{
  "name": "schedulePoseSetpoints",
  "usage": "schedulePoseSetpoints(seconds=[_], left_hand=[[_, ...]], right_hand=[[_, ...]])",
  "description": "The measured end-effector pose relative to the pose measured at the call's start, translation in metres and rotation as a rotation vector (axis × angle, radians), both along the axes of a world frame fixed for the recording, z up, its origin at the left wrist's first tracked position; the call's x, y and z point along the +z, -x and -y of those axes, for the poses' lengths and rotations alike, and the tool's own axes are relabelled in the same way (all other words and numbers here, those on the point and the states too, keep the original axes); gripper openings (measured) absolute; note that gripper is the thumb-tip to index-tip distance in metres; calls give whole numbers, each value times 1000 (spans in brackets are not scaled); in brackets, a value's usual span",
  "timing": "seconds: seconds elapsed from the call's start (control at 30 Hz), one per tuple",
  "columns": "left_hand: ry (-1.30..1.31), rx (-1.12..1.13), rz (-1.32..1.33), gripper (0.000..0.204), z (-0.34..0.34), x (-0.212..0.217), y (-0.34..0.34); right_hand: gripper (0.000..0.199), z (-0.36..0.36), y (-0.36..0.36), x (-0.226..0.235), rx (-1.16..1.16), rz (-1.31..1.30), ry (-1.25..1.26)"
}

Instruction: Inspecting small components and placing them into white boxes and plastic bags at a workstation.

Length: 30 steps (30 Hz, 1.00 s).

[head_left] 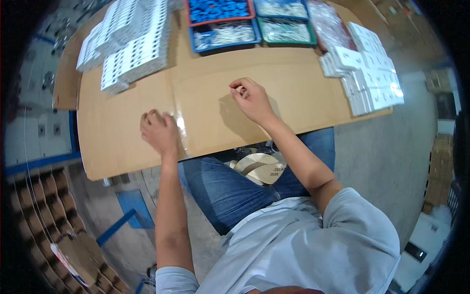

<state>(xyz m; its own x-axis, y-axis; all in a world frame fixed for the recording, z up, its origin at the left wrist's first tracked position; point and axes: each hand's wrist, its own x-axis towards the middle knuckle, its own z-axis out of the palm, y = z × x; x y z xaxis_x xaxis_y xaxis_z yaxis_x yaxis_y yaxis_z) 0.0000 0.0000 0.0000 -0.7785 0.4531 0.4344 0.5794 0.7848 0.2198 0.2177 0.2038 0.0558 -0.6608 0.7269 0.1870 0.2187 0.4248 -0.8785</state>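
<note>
A left hand (159, 133), fingers loosely bent, and a right hand (252, 100), fingers curled inward, are over a brown table (293, 83); whether either grips anything, I cannot tell. White stacks (141, 61) stand beyond the left hand, trays (227, 47) beyond the right.

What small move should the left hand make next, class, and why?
Probably a short forward reach of the left hand toward the left-hand white stack: no item is visible in its curled grasp, and that stack is the nearest one.
</note>
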Motion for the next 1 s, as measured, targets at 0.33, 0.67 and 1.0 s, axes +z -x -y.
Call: schedulePoseSetpoints(seconds=[0.33, 0.67, 1.0], left_hand=[[-27, 7, 50, 37, -12, 11, -26], [-29, -1, 43, 35, -7, 9, -26], [-303, -197, -191, 29, -4, 25, -50]], right_hand=[[33, -148, -210, 12, -659, 127, -281], [66, -239, -273, 25, -582, 403, -623], [61, -274, -284, -20, -561, 357, -627]])
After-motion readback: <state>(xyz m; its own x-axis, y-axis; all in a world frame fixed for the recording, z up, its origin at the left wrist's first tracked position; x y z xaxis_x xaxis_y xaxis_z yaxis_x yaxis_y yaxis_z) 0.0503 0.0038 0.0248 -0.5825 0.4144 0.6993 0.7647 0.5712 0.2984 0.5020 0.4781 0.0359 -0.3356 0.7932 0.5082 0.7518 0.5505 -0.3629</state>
